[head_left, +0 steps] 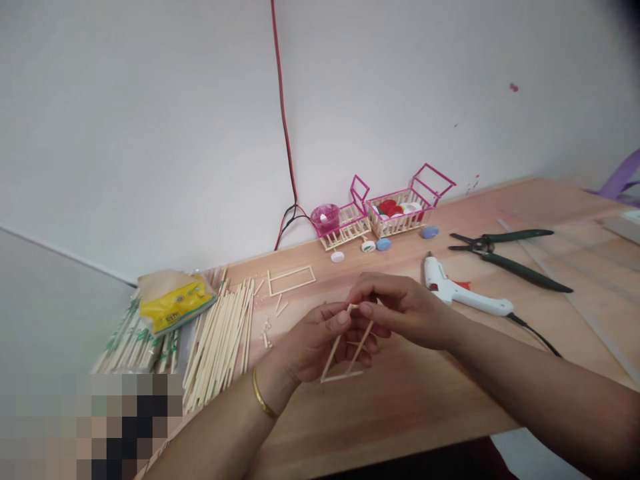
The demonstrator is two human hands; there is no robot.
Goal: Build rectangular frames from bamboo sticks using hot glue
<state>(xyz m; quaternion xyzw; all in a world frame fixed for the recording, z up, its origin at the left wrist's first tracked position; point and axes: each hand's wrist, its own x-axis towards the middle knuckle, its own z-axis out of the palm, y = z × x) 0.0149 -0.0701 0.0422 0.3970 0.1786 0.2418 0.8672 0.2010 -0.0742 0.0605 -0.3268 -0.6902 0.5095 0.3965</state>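
Both hands work above the surface. The left hand has its grip closed on the frame near its upper end; the right hand pinches the same end between thumb and fingers. The frame is tilted, its lower end nearer the wearer. Left: sticks and a flat frame. Behind: two carts, one pink-cupped, one cap-filled. Right: glue gun, cutter.

Head-worn view looks forward and down, close above the left hand and right hand, across the worktop to the wall.
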